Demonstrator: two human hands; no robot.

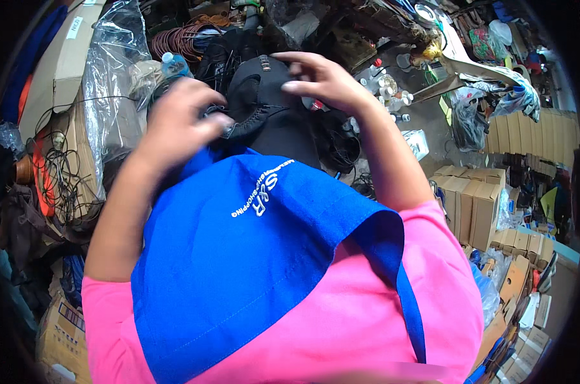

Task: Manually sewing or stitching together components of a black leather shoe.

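A black padded fabric piece (pixel 280 131) with a curved edge and stitched seams lies in front of me, partly under the blue cloth; its exact kind I cannot make out. Small metal fittings (pixel 265 63) show near its top. To its left is my left hand (pixel 186 118), blurred by motion, thumb and fingers apart with nothing plainly between them. My right hand (pixel 322 80) hovers at the upper right of the black piece, open, its thumb and forefinger spread. A blue apron-like cloth (pixel 238 256) with white lettering covers my front and lap.
Cardboard boxes (pixel 466 201) stack up at the right. On the left are a tall carton (pixel 56 83), clear plastic wrap (pixel 114 70) and tangled black cable. Coiled reddish cord (pixel 184 41) and a plastic bottle (pixel 174 64) sit beyond my hands; small bottles (pixel 386 86) cluster beside my right forearm.
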